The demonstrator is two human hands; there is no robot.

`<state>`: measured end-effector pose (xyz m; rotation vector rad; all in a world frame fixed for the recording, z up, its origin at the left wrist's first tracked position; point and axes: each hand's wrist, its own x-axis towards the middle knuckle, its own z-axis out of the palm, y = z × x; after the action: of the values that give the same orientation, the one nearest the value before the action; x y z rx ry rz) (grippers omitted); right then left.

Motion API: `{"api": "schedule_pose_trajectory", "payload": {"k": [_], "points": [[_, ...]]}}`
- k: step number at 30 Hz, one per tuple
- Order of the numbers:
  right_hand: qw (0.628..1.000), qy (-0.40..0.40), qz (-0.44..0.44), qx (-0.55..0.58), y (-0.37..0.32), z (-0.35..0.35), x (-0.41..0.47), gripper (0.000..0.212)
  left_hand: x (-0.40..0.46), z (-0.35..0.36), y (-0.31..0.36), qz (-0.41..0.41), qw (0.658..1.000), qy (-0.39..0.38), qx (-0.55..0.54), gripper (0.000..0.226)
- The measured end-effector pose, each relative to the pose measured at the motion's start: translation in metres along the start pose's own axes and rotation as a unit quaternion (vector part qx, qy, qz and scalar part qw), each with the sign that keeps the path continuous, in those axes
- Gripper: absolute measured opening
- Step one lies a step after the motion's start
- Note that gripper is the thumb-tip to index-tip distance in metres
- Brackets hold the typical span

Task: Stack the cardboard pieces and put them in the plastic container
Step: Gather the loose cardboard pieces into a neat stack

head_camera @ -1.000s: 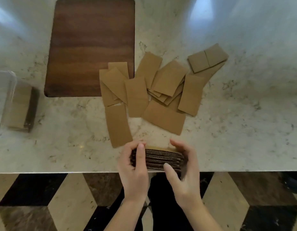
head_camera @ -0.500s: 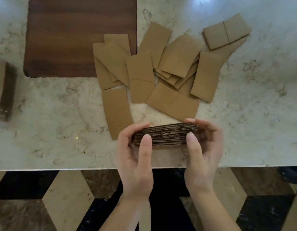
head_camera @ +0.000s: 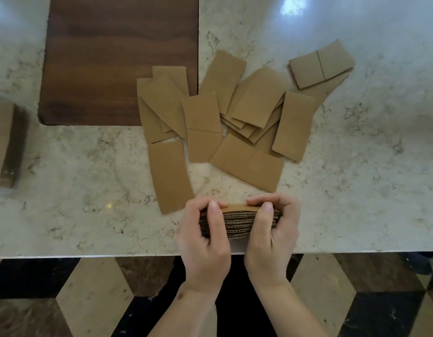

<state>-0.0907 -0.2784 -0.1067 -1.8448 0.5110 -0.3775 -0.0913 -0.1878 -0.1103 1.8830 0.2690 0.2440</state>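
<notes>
A thick stack of brown cardboard pieces rests near the front edge of the marble counter, its corrugated edges facing me. My left hand grips its left end and my right hand grips its right end, thumbs on the near edge and fingers curled over the top. Several loose cardboard pieces lie scattered flat beyond the stack. The clear plastic container sits at the far left, partly cut off, with a cardboard stack inside.
A dark wooden board lies at the back left, with some loose pieces overlapping its right corner. The counter's front edge runs just under my hands; a patterned tile floor shows below it.
My two hands have closed inward on the stack, and it has been set lower toward the counter. The view has shifted, so the scattered pieces sit lower in frame.
</notes>
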Motion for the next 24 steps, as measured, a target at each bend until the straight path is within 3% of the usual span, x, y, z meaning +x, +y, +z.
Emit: {"api": "schedule_pose_trajectory", "payload": {"k": [4, 8, 10, 12, 16, 20, 24], "points": [[0.998, -0.047, 0.048, -0.011, -0.010, -0.014, 0.016, 0.016, 0.001, 0.001, 0.003, -0.026, 1.000, -0.002, 0.004, 0.027], [0.992, 0.022, 0.060, -0.105, -0.028, -0.036, 0.097, 0.025, 0.002, 0.002, 0.006, -0.059, 0.998, 0.007, -0.009, 0.026], [0.971, -0.072, 0.018, -0.226, -0.039, -0.039, 0.146, 0.047, 0.002, 0.001, 0.007, -0.073, 0.997, 0.007, -0.007, 0.026], [0.923, -0.220, -0.066, -0.310, -0.050, -0.033, 0.186, 0.067, 0.003, 0.000, 0.008, -0.083, 0.997, 0.001, -0.011, 0.028], [0.771, -0.455, -0.185, -0.405, -0.068, 0.004, 0.241, 0.086, 0.004, 0.000, 0.008, -0.098, 0.995, -0.005, -0.007, 0.024], [0.646, -0.515, -0.188, -0.532, -0.078, 0.038, 0.268, 0.092, 0.004, 0.002, 0.009, -0.104, 0.995, -0.002, -0.009, 0.023], [0.585, -0.485, -0.222, -0.611, -0.075, 0.039, 0.275, 0.091, 0.004, 0.002, 0.008, -0.105, 0.994, 0.000, -0.012, 0.026]]}}
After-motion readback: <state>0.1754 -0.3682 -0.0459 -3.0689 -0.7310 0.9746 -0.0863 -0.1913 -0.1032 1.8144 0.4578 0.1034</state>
